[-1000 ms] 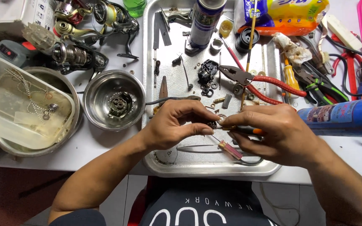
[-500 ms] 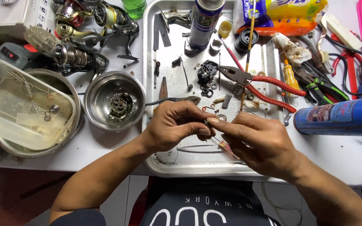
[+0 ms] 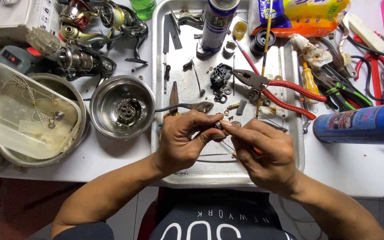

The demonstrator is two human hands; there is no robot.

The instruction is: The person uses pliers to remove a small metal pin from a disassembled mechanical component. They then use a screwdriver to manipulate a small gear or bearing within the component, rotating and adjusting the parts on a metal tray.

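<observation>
1. I see my left hand [image 3: 184, 143] and right hand [image 3: 263, 153] meeting fingertip to fingertip over the near part of the metal tray [image 3: 295, 146].
2. Both hands pinch one small dark part [image 3: 219, 125] between them; it sits right at the fingertips, lifted off the tray. It is too small for me to tell what kind of part it is.
3. My right hand also seems to hold an orange-handled tool [image 3: 256, 151] in its palm, mostly hidden by the fingers.
4. Just beyond my left fingers lie dark pliers [image 3: 187, 106] on the tray.
5. Beyond my right hand lie red-handled pliers [image 3: 285, 91], jaws pointing left, with loose screws and washers near them.
6. Left of my left hand stands a steel bowl [image 3: 104, 118] with a dark gear part inside.
7. Right of my right hand a blue spray can [image 3: 361, 124] lies on its side on the table.
</observation>
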